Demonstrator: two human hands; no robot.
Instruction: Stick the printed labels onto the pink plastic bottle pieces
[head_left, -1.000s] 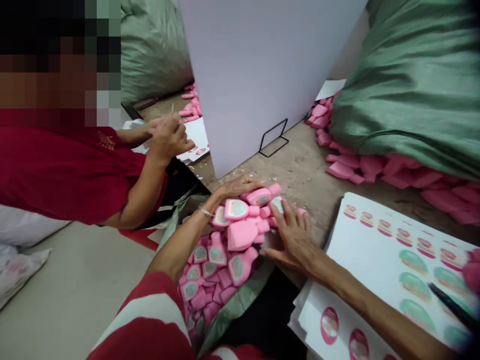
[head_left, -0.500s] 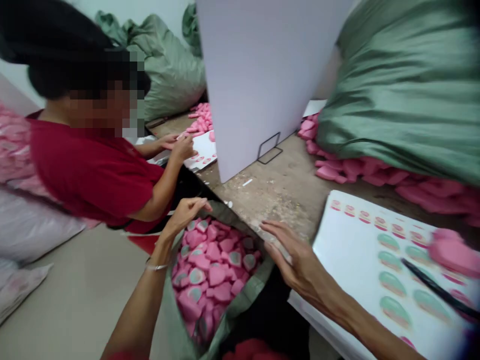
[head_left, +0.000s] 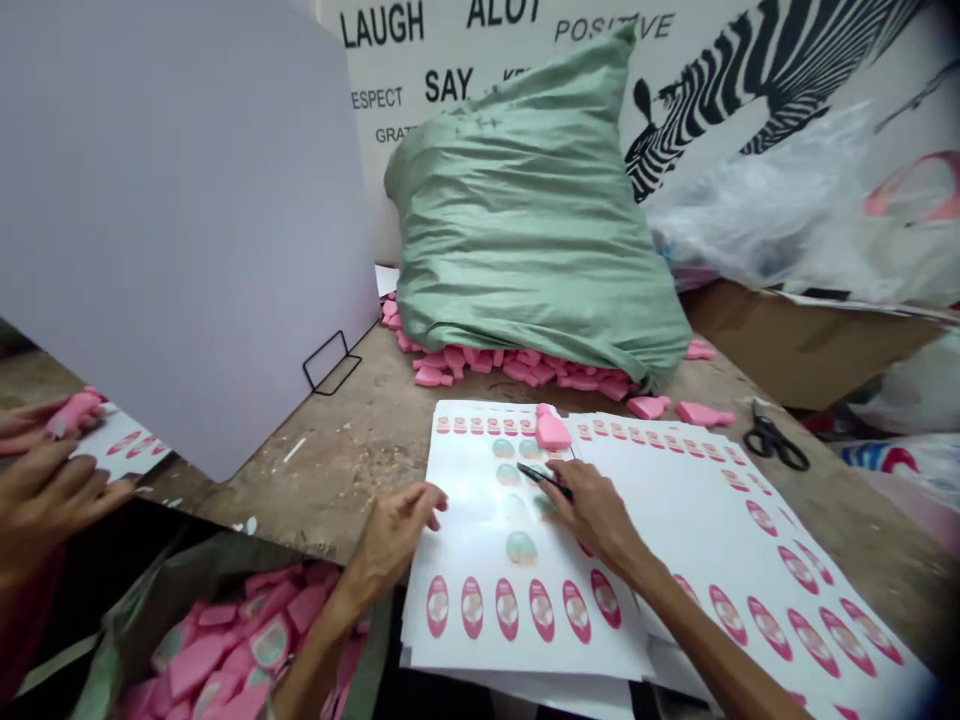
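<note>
A stack of white sticker sheets (head_left: 465, 540) lies on the table, printed with green ovals and pink-edged labels. My right hand (head_left: 600, 515) is over its right part, fingers closed on slim black pointed tweezers (head_left: 534, 472). At the left edge of the sheets is my left hand (head_left: 397, 535), empty, with its fingers loosely bent and apart. A pink bottle-shaped piece (head_left: 553, 430) rests near the top of the stack. Below my left forearm, an open green sack (head_left: 142, 610) holds many pink pieces (head_left: 202, 660), some bearing green oval stickers.
A large green sack (head_left: 525, 230) sits on a pink pile (head_left: 517, 365) at the back. More sticker sheets (head_left: 697, 510) and black scissors (head_left: 776, 440) lie to the right. A pale upright panel (head_left: 187, 220) separates off a co-worker's hands (head_left: 52, 480), which hold a pink piece.
The view has swung right, from the sack and the co-worker to the sticker sheets. My right hand has moved onto the tweezers; my left hand has moved from the sack's rim to the sheets' edge.
</note>
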